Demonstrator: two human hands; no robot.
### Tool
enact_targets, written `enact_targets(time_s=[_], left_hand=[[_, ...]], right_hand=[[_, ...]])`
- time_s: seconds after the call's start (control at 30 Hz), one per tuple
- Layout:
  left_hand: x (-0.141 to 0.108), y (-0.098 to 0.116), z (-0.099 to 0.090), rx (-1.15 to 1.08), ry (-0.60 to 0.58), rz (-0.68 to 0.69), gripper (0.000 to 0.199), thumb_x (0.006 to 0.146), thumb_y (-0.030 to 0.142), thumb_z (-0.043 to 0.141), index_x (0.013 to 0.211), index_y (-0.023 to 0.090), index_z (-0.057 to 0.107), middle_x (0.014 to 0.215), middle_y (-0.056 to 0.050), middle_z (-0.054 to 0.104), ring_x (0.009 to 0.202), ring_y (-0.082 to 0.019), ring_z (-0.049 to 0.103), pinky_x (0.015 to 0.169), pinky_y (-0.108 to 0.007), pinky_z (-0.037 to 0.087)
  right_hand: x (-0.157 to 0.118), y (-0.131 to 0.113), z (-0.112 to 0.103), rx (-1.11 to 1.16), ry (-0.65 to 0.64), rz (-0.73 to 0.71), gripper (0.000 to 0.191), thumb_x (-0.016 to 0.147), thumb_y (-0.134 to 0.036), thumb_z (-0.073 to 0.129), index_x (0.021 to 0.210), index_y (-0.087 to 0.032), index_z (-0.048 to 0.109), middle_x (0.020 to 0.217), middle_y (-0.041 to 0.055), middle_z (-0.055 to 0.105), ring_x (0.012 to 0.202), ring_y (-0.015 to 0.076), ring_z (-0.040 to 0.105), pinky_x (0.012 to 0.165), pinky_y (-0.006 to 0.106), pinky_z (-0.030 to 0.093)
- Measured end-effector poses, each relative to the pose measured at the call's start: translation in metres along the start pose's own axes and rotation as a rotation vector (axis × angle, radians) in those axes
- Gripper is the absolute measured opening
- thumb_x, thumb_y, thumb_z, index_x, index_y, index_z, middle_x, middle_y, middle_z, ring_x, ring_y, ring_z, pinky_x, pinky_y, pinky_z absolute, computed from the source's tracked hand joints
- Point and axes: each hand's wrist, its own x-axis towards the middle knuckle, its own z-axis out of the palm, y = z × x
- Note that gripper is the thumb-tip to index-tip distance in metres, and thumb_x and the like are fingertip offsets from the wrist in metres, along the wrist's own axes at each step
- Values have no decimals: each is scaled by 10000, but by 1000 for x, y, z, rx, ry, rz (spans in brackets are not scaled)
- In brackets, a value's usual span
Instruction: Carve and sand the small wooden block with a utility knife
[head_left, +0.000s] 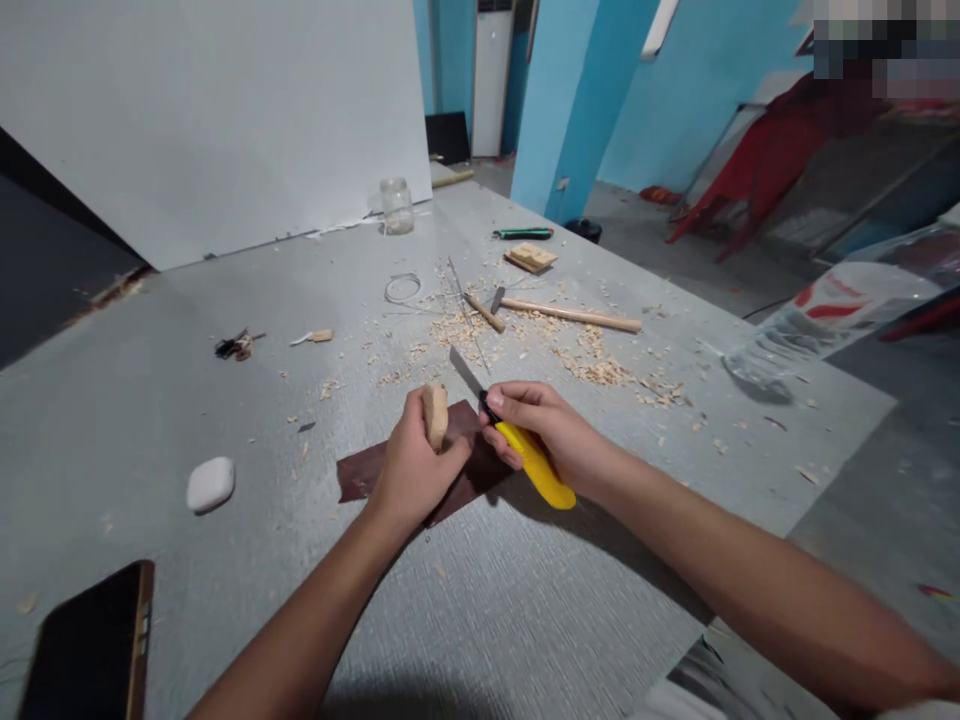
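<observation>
Far left, down in the bottom corner of the frame, there's a phone (pixel 86 645) with a dark screen on the grey worktop (pixel 191 590). Up and right of that is a rounded white case (pixel 211 485), then a small dark bundle (pixel 236 345) at mid-left, maybe keys but it's too small to say for sure. Next over is a little wooden piece (pixel 322 336) with a pale bit sticking out. Around the centre, a dark reddish-brown sheet (pixel 364 472) lies under the hands, with a glass jar (pixel 397 207) and a loop of wire (pixel 403 289) further up the frame. The left hand (pixel 416 460) is wrapped around a small wooden block (pixel 435 418), held up near the middle of the frame. Just right of it, the right hand (pixel 540 420) has a firm grip on a yellow-handled knife (pixel 536 465), blade angled to the upper left and clear of the block. Past that, wood shavings (pixel 600 371) are scattered around a hammer (pixel 577 315), with a couple of wood pieces (pixel 532 257) above it, and a clear plastic bottle (pixel 832 320) stands at the right.
</observation>
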Motion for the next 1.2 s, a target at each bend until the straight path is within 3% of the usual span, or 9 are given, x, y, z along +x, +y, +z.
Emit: enact_targets(time_s=[0.1,0.2,0.4,0.47,0.67,0.93,1.1,1.2], left_hand=[[1,2,1,72,26,-5,329,822,246,687,1105,232,521,901,8,615,779,-172,557,735,-295,423],[0,4,0,37,-22,-33,303,795,254,716,1023,238,518,859,16,636,745,-168,574,677,-274,408],[-2,3,-1,62,-48,41,273,774,189,698,982,237,527,856,17,659,742,-162,591,661,-262,392],[-2,4,-2,86,-74,53,250,792,202,684,970,240,512,826,26,649,722,-161,592,643,-263,387],[-5,7,-4,130,-109,91,209,837,260,665,938,248,482,778,35,627,683,-165,576,614,-269,368],[-14,21,-4,279,-37,66,179,898,326,637,891,261,471,719,7,626,632,-195,559,577,-297,288],[-18,35,-7,416,2,61,237,909,393,643,881,269,443,699,-21,608,607,-225,568,568,-313,258],[-17,41,-6,497,47,1,129,943,325,561,906,260,456,736,-49,614,672,-249,605,596,-322,279]], right_hand=[[0,-3,-4,-177,-117,31,380,915,-518,675,744,-193,576,534,-63,500,422,80,404,436,225,283],[-2,-7,-6,-460,-151,-51,305,836,-429,768,756,-185,603,615,-54,518,544,100,453,516,230,326],[-7,-7,-1,-1119,-23,-117,28,841,-218,687,832,-192,686,712,-16,631,662,142,534,630,267,315],[-7,-6,2,-1243,5,-107,46,837,-190,655,847,-197,699,721,3,658,661,153,552,623,275,302],[-6,-2,5,-1373,-18,-59,147,785,-158,634,891,-208,723,823,56,742,723,194,626,619,285,312],[-13,0,14,-1494,44,-120,267,776,-152,572,1012,-194,690,913,108,775,752,239,681,595,316,276],[-13,-9,26,-1555,140,-89,292,787,-181,587,1071,-199,656,884,108,763,737,248,683,569,319,255],[-5,-13,32,-1594,207,-40,356,800,-202,602,1154,-213,634,928,113,770,790,271,696,590,319,280]])
